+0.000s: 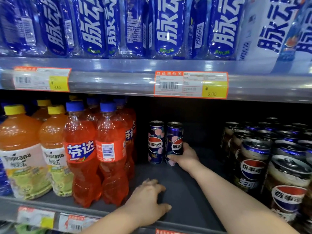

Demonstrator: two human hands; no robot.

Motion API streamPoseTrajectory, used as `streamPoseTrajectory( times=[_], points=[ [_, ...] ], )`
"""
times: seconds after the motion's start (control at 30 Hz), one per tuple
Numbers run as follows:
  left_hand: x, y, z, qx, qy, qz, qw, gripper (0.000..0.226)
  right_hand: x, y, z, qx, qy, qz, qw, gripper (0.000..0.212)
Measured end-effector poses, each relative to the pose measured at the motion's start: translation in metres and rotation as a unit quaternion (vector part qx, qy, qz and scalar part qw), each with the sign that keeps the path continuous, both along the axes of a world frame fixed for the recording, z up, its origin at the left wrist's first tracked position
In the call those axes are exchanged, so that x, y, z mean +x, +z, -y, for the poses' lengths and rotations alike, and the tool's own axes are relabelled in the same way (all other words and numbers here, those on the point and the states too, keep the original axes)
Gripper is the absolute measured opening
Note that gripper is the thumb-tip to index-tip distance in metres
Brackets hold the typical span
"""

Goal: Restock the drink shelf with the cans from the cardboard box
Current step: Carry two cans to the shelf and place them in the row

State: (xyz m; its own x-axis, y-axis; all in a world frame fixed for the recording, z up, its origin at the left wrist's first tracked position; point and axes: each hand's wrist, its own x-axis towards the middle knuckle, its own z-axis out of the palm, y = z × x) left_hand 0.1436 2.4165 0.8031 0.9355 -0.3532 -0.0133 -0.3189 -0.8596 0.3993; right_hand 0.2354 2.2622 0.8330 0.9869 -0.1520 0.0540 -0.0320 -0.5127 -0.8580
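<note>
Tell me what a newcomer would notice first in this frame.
The dark gap in the middle shelf stands out, between red Fanta bottles on the left and rows of Pepsi cans on the right. At its back, the right-hand grip holds a slim blue Pepsi can beside a matching can. The left-hand grip rests on the shelf near its front edge.

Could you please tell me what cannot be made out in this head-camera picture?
1. Cardboard box: outside the head view, so the remaining cans cannot be counted.
2. Peach Pepsi can: its lower part is hidden by the right hand gripping it.
3. Lower price tags: blurred, unreadable.
4. Blue bottles: caps cut off by the top edge.
</note>
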Motion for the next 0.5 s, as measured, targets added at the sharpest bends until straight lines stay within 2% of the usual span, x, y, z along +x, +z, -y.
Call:
streamPoseTrajectory(
  times=[0.33,0.43,0.5],
  points=[
    [-0.004,-0.002,-0.001,0.005,0.009,-0.004,1.0,0.062,0.004,0.0,0.002,-0.005,-0.003,0.006,1.0,0.068],
    [-0.006,-0.002,0.0,0.002,0.015,-0.004,1.0,0.061,0.003,0.01,-0.004,0.015,-0.043,0.09,0.995,0.091],
    [-0.007,-0.002,0.001,-0.003,0.018,-0.006,1.0,0.061,0.001,0.028,-0.01,-0.061,-0.052,0.17,0.982,0.1]
  ],
)
